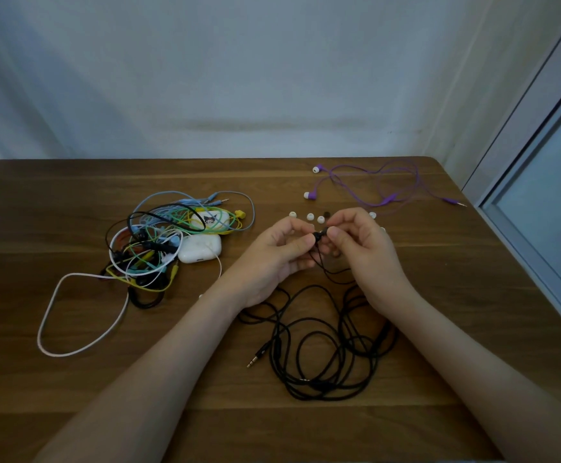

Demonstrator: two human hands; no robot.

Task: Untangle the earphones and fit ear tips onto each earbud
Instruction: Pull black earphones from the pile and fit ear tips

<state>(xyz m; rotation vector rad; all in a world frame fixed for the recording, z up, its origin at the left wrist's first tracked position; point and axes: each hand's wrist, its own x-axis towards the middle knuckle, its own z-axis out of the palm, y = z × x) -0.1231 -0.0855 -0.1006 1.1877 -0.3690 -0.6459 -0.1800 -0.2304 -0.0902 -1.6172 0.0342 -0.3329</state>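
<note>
Both forearms reach in from the bottom edge, and between them the black earphones [322, 362] lie in loose overlapping loops on the worktop [439, 329], jack plug [255, 359] free at the left. Above the loops the left hand [279, 252] pinches the black earbud [319, 233], and the right hand [359, 248] closes its grip on the bud's front end, likely seating a tip. Judging by the layout, the purple earphones [382, 185] at the far right are finished: spread out, with a white tip on each bud. Loose ear tips [310, 216] wait in a row just beyond the hands. Most work is left: the tangled pile [159, 242] of coloured cords lies knotted around a white case [200, 248]. Fingers hide whether a tip is already on the bud, and the black set's second bud cannot be found.
</note>
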